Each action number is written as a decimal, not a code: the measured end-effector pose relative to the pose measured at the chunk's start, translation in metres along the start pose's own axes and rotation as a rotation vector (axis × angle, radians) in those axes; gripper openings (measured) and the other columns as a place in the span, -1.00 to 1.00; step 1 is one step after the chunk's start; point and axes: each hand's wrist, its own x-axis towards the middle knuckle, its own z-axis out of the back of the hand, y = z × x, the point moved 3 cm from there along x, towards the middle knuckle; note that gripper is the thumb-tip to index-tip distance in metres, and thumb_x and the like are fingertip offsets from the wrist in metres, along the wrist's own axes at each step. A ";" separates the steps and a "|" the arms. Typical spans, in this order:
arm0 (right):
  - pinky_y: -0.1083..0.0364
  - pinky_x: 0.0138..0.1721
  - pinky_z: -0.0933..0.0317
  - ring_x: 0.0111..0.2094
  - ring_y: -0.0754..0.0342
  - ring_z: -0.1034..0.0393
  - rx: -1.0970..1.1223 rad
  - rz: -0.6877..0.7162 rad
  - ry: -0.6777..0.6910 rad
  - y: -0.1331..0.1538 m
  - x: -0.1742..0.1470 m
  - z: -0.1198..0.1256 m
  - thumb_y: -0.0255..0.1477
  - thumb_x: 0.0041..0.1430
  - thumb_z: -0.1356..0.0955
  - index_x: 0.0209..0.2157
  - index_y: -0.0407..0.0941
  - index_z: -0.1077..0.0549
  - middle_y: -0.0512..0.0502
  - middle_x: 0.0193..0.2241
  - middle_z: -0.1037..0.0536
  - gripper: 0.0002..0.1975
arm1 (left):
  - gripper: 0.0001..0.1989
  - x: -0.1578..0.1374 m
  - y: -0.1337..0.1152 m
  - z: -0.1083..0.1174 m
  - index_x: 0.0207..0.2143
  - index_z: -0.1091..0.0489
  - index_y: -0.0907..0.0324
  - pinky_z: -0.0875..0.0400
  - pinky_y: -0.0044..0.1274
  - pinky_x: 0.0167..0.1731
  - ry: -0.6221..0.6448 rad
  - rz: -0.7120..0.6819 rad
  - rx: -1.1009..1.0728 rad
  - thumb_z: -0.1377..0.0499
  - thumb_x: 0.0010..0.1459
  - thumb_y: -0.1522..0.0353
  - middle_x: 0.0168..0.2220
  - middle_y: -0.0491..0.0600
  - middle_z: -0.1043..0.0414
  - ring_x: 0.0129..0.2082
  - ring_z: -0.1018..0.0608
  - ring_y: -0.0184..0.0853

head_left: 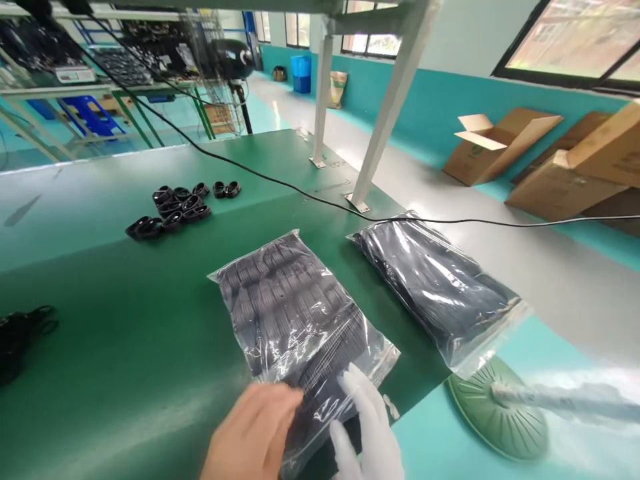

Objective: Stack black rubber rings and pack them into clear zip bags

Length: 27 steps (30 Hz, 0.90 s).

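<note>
A clear plastic bag packed with rows of thin dark strip-like pieces lies on the green tabletop in front of me. My left hand, bare and slightly blurred, is at the bag's near left part with loosely bent fingers; I see nothing gripped in it. Over the near right part is my right hand in a white glove, thumb and fingers apart. Whether its fingertips touch the plastic, I cannot tell. To the right, a second clear bag of dark pieces rests along the table edge.
Several black ring-shaped parts sit on the green table. A black cable runs across it, over the second bag's far end. Grey metal posts rise at the right edge. Cardboard boxes and a round green base stand on the floor.
</note>
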 end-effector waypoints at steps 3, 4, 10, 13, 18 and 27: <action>0.00 0.01 -0.18 0.02 -0.02 -0.23 0.037 -0.065 -0.097 -0.008 0.003 -0.003 -0.44 0.19 -0.10 -0.10 -0.04 -0.38 -0.11 0.02 -0.32 -0.66 | -0.64 0.043 -0.002 -0.012 -0.07 -0.35 0.10 -0.38 -0.42 -0.09 -0.043 -0.082 0.034 0.11 0.16 0.47 -0.14 -0.05 -0.44 -0.10 -0.41 -0.31; 0.02 -0.06 -0.23 -0.05 -0.01 -0.29 0.036 -0.099 -0.114 -0.009 0.005 -0.006 -0.41 0.20 -0.10 -0.16 -0.03 -0.42 -0.10 -0.05 -0.37 -0.68 | -0.62 0.052 -0.002 -0.020 -0.06 -0.34 0.11 -0.37 -0.41 -0.06 -0.033 -0.109 0.042 0.12 0.16 0.50 -0.13 -0.06 -0.44 -0.08 -0.40 -0.31; 0.13 -0.46 -0.27 -0.41 0.08 -0.33 0.033 -0.142 -0.318 -0.011 0.009 -0.022 -0.24 0.13 -0.26 -0.37 0.00 -0.45 -0.04 -0.44 -0.41 -0.82 | -0.59 0.058 0.006 -0.038 -0.03 -0.33 0.11 -0.40 -0.42 -0.07 0.073 -0.128 -0.006 0.11 0.14 0.53 -0.09 -0.06 -0.42 -0.06 -0.38 -0.34; 0.01 -0.25 -0.24 -0.21 -0.01 -0.30 0.042 -0.034 -0.351 -0.003 0.007 -0.024 -0.23 0.17 -0.20 -0.28 0.04 -0.45 -0.10 -0.29 -0.41 -0.76 | -0.57 0.060 0.006 -0.030 -0.02 -0.31 0.08 -0.40 -0.46 -0.06 0.168 -0.122 -0.026 0.11 0.12 0.54 -0.05 -0.10 -0.41 -0.03 -0.37 -0.37; -0.02 -0.17 -0.17 -0.20 0.00 -0.29 0.015 0.077 -0.369 0.001 0.006 -0.017 -0.43 0.18 -0.20 -0.20 -0.05 -0.37 -0.11 -0.29 -0.44 -0.82 | -0.54 0.053 -0.001 -0.017 0.11 -0.15 0.00 -0.36 -0.48 -0.02 0.316 -0.068 0.074 0.08 0.15 0.44 0.09 -0.14 -0.27 0.07 -0.31 -0.36; 0.03 -0.20 -0.14 -0.29 0.07 -0.34 -0.207 0.425 -0.145 0.000 0.007 0.019 -0.50 0.11 -0.18 -0.25 -0.05 -0.36 0.00 -0.33 -0.50 -0.80 | -0.27 0.016 -0.021 -0.034 0.22 0.12 0.14 -0.19 -0.32 0.09 0.228 -0.097 0.397 -0.09 0.01 0.30 0.23 -0.01 0.03 0.17 -0.16 -0.17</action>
